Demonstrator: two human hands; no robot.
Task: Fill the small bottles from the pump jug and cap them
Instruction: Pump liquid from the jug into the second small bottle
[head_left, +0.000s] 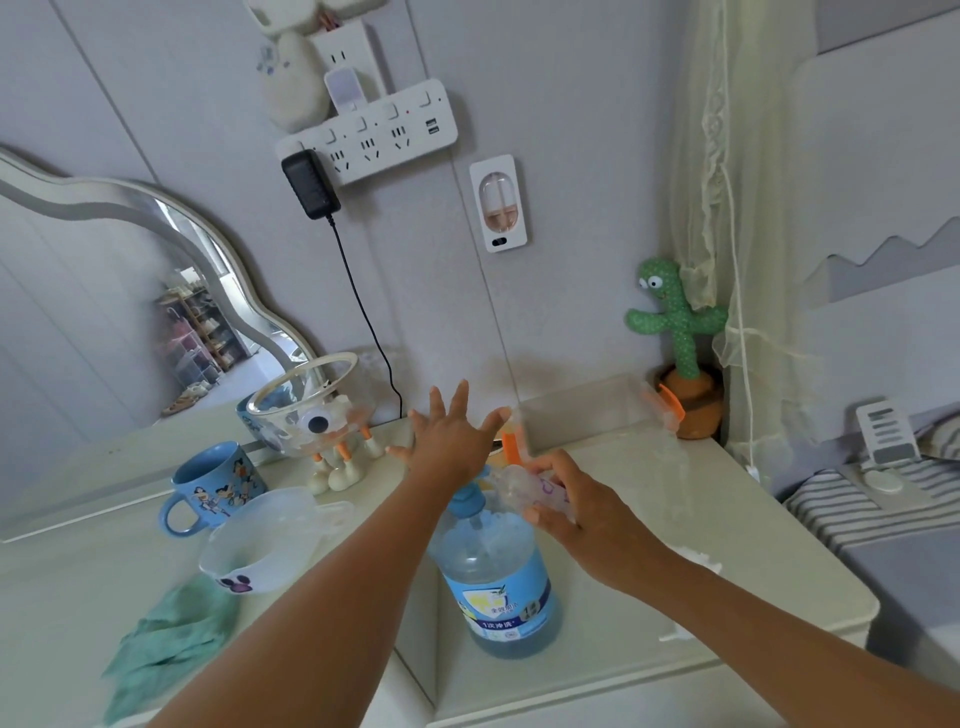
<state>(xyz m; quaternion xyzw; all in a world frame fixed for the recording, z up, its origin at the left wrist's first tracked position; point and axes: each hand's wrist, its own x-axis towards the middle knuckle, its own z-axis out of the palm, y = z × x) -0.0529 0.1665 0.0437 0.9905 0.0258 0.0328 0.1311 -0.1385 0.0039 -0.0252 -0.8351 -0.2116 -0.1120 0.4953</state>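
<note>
From the head camera I see my left hand (449, 441) with its fingers spread wide and straight above the blue pump head of the pump jug (496, 582). The heel of the palm hides the pump top, so I cannot tell whether it presses on it. My right hand (576, 512) curls its fingers round a small clear bottle (522, 486), which it holds tilted on its side just beside the pump. The bottle's mouth is blurred. The jug stands upright on the pale countertop (753, 551), partly filled with blue liquid, its blue label facing me. Behind the hands, a clear box with orange latches (582, 410) sits against the wall, near a green cactus toy (680, 332). To the left are a blue mug (213, 483), a white bowl (260, 551) and a crumpled green cloth (166, 639).
</note>
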